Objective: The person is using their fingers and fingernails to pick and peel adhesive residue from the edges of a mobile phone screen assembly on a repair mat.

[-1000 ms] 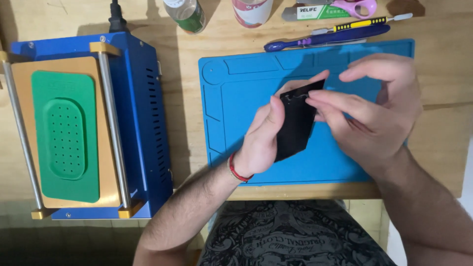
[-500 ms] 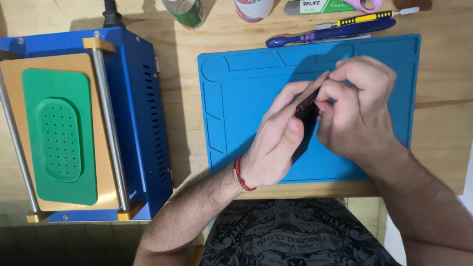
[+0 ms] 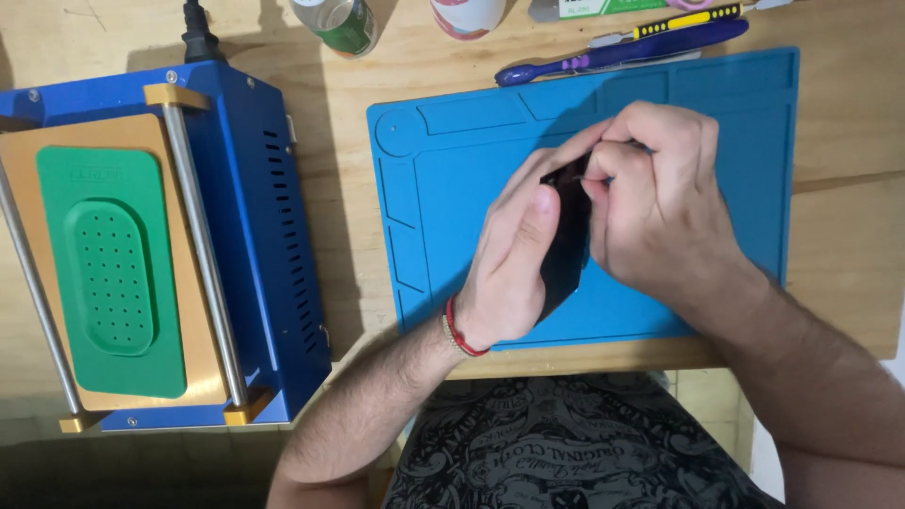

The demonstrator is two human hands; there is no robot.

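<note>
Black printed fabric of the person's shirt (image 3: 566,452) fills the near edge, and from it both bare forearms rise over the table (image 3: 848,123) edge. Left forearm angles up and to the right, a red cord bracelet (image 3: 464,330) at the wrist; the left hand (image 3: 514,250) is curled, palm turned inward, thumb laid along the near face of a dark flat phone-shaped slab (image 3: 568,250) that it grips upright on its edge. Right forearm comes in from the lower right, and the right hand (image 3: 660,203) is balled close, knuckles up, fingertips pinched tight on the slab's upper edge, touching the left hand's fingers there. The slab sits between the two hands, held above the middle of the blue silicone work mat (image 3: 443,188). Out to the left stands a blue metal machine (image 3: 273,236) with a green perforated pad (image 3: 108,264) on its top plate and two steel rods along it. Farthest off, beyond the mat, lie a purple-handled tool (image 3: 622,55) and a yellow-handled tool (image 3: 674,21), with a green can (image 3: 335,21) and a red-and-white container (image 3: 468,14) at the top edge.
</note>
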